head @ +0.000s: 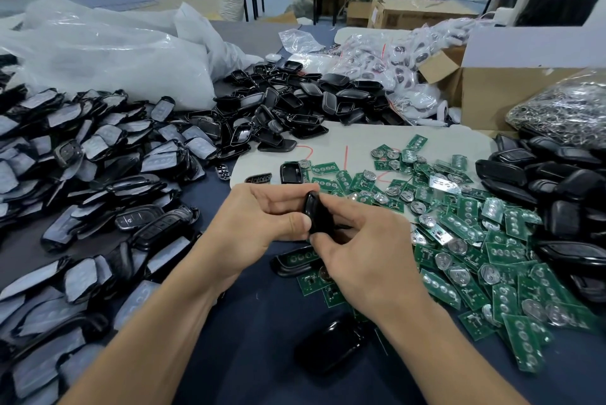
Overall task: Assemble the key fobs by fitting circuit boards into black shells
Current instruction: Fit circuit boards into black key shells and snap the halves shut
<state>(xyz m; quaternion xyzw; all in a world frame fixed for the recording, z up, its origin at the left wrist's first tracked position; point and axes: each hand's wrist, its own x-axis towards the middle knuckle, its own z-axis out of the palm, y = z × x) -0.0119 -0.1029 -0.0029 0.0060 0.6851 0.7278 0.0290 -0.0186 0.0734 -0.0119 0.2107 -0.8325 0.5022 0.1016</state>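
Working over a crowded table (262, 322), the person risks, I judge, sweeping loose parts into the wrong heap, and a skewed squeeze could jam or crack a board. The table's cloth is dark and matte. The fobs (82, 149) at left wear grey film. The boards (465, 227) at right are flat green rectangles with silvery discs. The left hand (259, 217) and right hand (364, 250) both pinch one shell (314, 211) edge-on above the table's middle. It is glossy, rounded black plastic. Whether a board sits inside is hidden.

left grip (262, 217): bare, forearm bare | right grip (364, 257): bare, forearm bare
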